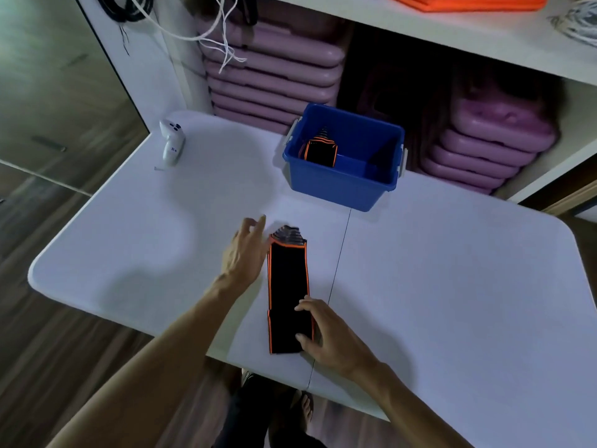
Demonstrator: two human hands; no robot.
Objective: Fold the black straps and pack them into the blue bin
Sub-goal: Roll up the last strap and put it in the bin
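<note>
Hidden or hard to read: the person's body is being cut off by the lower frame edge, with only two bare forearms and a sandalled foot (305,407) showing below the table (452,286); the upper shelf's orange items (468,1) and pale cord bundle (578,21) are running out of frame at the top and right; the dark recess between the two pink stacks is showing nothing legible; the layers inside each strap bundle are too dark to count. Counted: two black straps with orange edging. One folded strap (319,150) is standing inside the blue bin (339,185), leaning toward its left wall. One long strap (287,292) is lying flat on the table near the front edge, just left of the table's centre seam, its far end fanning into grey layers. One blue bin is sitting at the back of the table. One white handheld controller (172,142) is lying at the back left corner. Two stacks of pink cases, left stack (274,79) and right stack (484,147), are filling the lower shelf. Left hand (247,250) is hovering beside the strap's far end, fingers spread apart, holding nothing. Right hand (326,334) is resting its fingertips on the strap's near end, fingers spread, not closed around it.
</note>
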